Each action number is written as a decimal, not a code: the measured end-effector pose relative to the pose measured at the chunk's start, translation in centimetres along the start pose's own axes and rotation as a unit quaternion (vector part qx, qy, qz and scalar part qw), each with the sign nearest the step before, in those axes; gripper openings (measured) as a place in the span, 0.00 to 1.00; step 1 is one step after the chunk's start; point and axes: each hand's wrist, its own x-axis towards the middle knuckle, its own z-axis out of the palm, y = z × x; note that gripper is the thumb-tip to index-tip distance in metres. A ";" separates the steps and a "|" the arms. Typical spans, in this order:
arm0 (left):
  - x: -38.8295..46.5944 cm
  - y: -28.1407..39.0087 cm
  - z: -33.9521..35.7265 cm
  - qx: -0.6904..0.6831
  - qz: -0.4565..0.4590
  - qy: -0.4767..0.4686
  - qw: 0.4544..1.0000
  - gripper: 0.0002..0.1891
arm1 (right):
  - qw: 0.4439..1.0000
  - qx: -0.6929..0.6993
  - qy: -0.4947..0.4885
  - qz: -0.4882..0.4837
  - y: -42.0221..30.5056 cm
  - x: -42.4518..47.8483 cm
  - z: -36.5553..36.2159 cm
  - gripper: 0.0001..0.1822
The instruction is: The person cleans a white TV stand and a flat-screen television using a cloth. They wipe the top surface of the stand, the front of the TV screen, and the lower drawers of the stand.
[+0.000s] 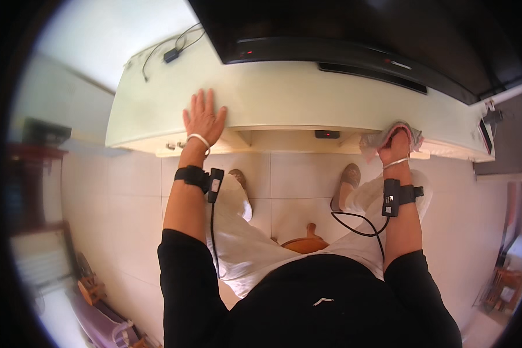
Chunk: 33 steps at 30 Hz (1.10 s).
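Observation:
My left hand lies flat with fingers spread on the top of a pale TV cabinet, near its front edge. Nothing is in it. At the cabinet's front edge on the right, my right hand is closed on a grey and pink cloth, which drapes around the fingers and partly hides them. Both wrists wear a bangle, and a black strapped device sits on each forearm.
A large black television stands along the back, with a dark bar before it. A power adapter with cable lies at the back left. A small black box sits in the open shelf. Beneath me is a wooden stool.

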 end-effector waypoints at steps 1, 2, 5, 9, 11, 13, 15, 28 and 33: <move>-0.5 0.1 -0.1 0.015 0.003 -0.003 1.000 0.37 | 0.998 -0.038 0.051 0.004 1.0 -1.2 3.2 0.07; -0.5 0.5 -0.4 0.016 0.002 -0.003 1.000 0.38 | 0.998 -0.042 0.047 -0.008 2.2 -2.3 5.4 0.07; -0.5 1.6 -1.0 0.007 0.009 0.001 1.000 0.38 | 0.994 -0.106 -0.006 -0.027 6.3 -3.4 7.7 0.06; -0.5 1.6 -1.1 0.002 0.007 -0.012 1.000 0.39 | 0.992 -0.128 0.016 0.010 12.5 -8.2 14.8 0.07; -0.6 1.2 -0.9 -0.026 0.017 -0.015 0.999 0.37 | 0.986 -0.152 -0.026 0.067 16.3 -10.5 18.2 0.09; -0.3 0.7 -1.0 -0.060 0.034 -0.017 0.997 0.37 | 0.978 -0.138 -0.065 0.141 19.8 -12.4 22.1 0.12; -0.1 -0.2 -0.8 -0.141 0.055 0.020 0.988 0.31 | 0.976 -0.110 -0.041 0.184 22.6 -13.7 25.4 0.13; -0.3 -2.4 -1.3 -0.141 0.021 0.299 0.943 0.17 | 0.988 -0.077 -0.086 0.104 14.8 -9.8 15.6 0.21; 0.5 -2.0 -0.5 -0.093 0.006 0.289 0.953 0.21 | 0.996 -0.081 -0.037 0.000 5.3 -3.8 7.2 0.20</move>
